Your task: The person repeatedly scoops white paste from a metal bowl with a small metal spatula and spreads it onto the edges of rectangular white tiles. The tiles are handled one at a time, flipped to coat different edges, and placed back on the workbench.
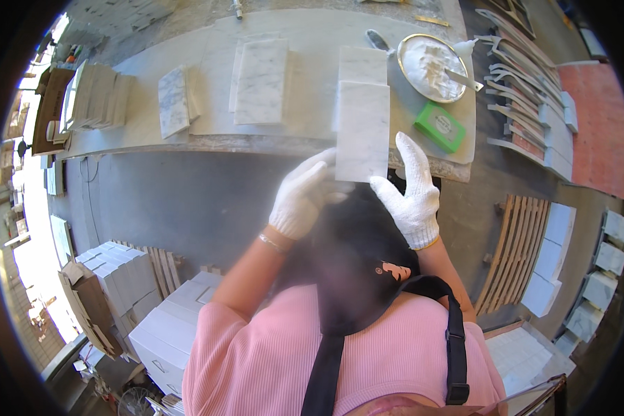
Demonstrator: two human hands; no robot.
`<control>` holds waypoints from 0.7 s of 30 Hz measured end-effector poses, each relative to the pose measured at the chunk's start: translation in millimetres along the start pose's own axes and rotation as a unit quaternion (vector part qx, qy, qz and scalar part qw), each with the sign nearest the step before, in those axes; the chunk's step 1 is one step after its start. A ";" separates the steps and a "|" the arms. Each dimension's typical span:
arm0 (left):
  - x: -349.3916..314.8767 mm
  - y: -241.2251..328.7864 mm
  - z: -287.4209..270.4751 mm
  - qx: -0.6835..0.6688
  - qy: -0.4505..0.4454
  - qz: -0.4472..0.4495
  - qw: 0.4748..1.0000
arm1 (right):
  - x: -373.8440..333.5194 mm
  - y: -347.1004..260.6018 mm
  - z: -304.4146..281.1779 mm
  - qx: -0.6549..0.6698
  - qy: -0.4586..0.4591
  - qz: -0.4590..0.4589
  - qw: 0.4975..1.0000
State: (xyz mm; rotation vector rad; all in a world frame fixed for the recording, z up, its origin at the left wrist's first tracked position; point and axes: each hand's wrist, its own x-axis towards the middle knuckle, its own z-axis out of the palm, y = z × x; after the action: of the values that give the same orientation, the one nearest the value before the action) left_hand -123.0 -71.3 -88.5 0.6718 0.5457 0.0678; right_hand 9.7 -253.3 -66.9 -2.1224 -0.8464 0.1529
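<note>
A white, grey-veined marble tile (362,132) lies lengthwise at the table's near edge, its near end reaching past that edge. Its far part overlaps another marble tile (362,64). My left hand (301,197), in a white knitted glove, grips the tile's near left side, with some fingertips hidden behind it. At the near right corner is my right hand (412,201), gloved alike, its thumb by the corner and its index finger stretched away from the tile. Its other fingers are partly hidden.
Right of the tiles stand a bowl of white paste (430,66) with a putty knife (464,80) and a green block (439,127). More marble tiles (261,82) lie leftward on the table (312,132). Wooden pallets (513,253) and white boxes (170,322) stand around me.
</note>
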 end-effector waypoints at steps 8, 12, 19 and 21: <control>1.7 -1.7 0.1 0.013 -0.008 0.003 1.000 | -0.7 9.9 -10.5 0.214 -0.039 0.182 0.959; 1.4 3.9 10.8 0.088 0.028 0.028 0.995 | 11.1 -1.3 -6.6 0.367 -0.123 0.287 0.876; 2.6 7.6 21.3 0.164 0.033 0.011 0.986 | 0.9 -2.3 -15.7 0.401 -0.161 0.298 0.851; -0.7 2.6 22.5 0.159 0.030 0.015 0.987 | -13.5 0.5 -21.7 0.412 -0.187 0.322 0.832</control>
State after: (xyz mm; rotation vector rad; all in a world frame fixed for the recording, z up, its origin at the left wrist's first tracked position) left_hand -112.0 -82.4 -72.0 0.9924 0.6100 0.0295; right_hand 8.0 -276.1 -55.5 -1.4537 -0.1402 1.1075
